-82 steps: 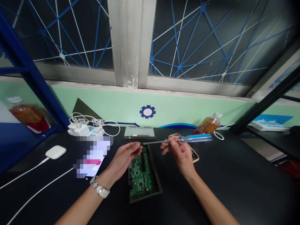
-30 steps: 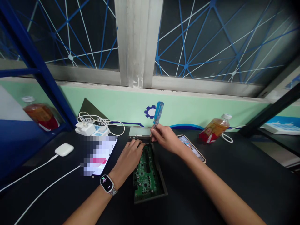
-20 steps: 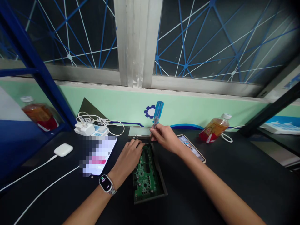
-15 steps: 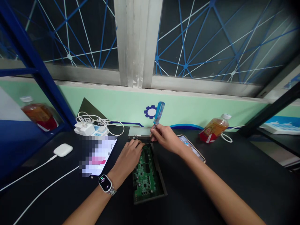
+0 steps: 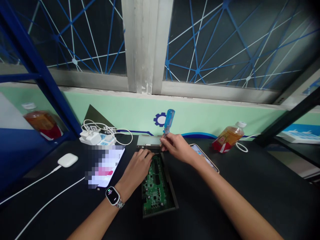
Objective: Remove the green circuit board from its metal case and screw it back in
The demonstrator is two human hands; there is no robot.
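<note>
A green circuit board (image 5: 155, 191) lies in a dark, shallow open case (image 5: 173, 200) on the black tabletop. My left hand (image 5: 141, 163) is curled over the far left edge of that case and holds it, its fingertips partly hidden. Between the thumb and fingers of my right hand (image 5: 176, 145) is a screwdriver (image 5: 169, 120) with a clear blue handle. It stands nearly upright, gripped low near the shaft, its handle tilted slightly right. The tip points down at the case's far end, where I cannot make out what it touches.
Behind the case lies a flat metal-grey unit (image 5: 147, 141). To the left are a lit phone (image 5: 110, 170), a white earbud case (image 5: 67, 160) on a cable and a power strip (image 5: 106, 139) with a charger. A second phone (image 5: 206, 158) and a drink bottle (image 5: 228, 136) are at right.
The screwdriver's handle has tipped slightly to the left and turned a little in my right hand. My left hand and the case stay in place.
</note>
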